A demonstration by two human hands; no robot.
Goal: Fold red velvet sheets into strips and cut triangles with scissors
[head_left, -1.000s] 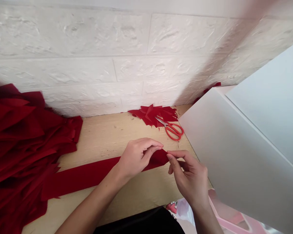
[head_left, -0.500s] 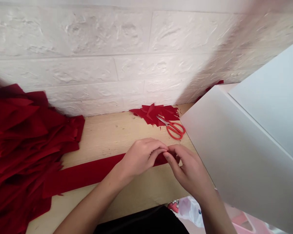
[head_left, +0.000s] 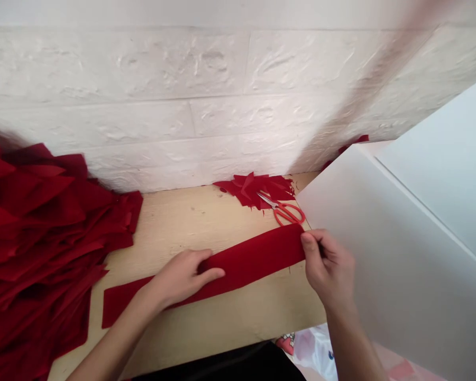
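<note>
A long red felt strip [head_left: 249,259] lies slantwise across the wooden table [head_left: 190,217]. My right hand [head_left: 328,267] pinches the strip's right end between thumb and fingers, close to the white board. Near the middle of the strip, my left hand [head_left: 181,277] is curled with its fingers gripping the felt's upper edge. The strip's left end lies flat near the red pile.
A big heap of red felt pieces [head_left: 35,238] fills the left side. Red-handled scissors [head_left: 285,210] lie on small red scraps [head_left: 254,189] by the white brick wall. A white board [head_left: 400,264] leans at the right. A plastic bag [head_left: 313,346] sits below the table edge.
The hands, which pinched the strip together at one spot, have parted. The right end of the strip has been drawn out to the right; my left hand has slid left along it.
</note>
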